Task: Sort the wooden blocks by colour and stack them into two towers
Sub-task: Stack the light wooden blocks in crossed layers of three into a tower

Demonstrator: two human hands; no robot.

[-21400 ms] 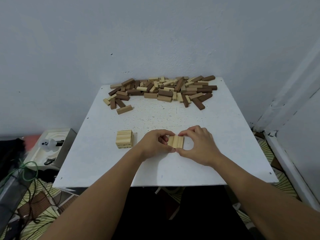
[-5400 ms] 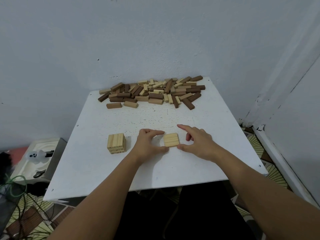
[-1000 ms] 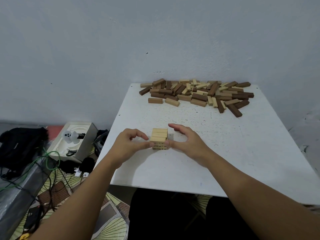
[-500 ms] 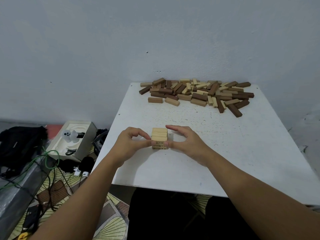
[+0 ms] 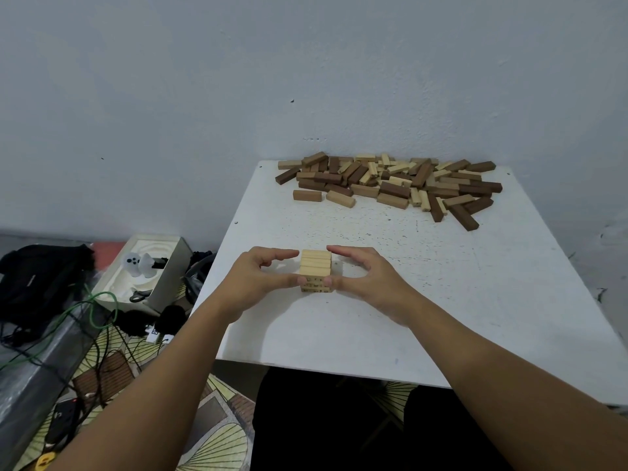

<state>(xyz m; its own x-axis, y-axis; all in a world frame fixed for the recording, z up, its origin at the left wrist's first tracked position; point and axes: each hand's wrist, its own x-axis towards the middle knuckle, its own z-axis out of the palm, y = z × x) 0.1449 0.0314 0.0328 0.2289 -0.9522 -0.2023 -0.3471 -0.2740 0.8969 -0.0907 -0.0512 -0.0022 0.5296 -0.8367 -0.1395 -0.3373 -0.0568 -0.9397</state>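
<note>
1. On the near-left part of the white table point(image 5: 441, 300) stands a short tower of light blocks point(image 5: 315, 270), several layers high, upright.
2. The left hand point(image 5: 258, 283) pinches the tower's left side between curled thumb and forefinger.
3. The right hand point(image 5: 367, 282) pinches its right side likewise, thumb low against the front corner, fingers arched over the back.
4. At the far edge, against the wall, lies a mixed pile of dark and light blocks point(image 5: 390, 185), unsorted, well apart from the tower.
5. Beside the table on the floor: an open box point(image 5: 146, 273) and cables point(image 5: 95, 307).
</note>
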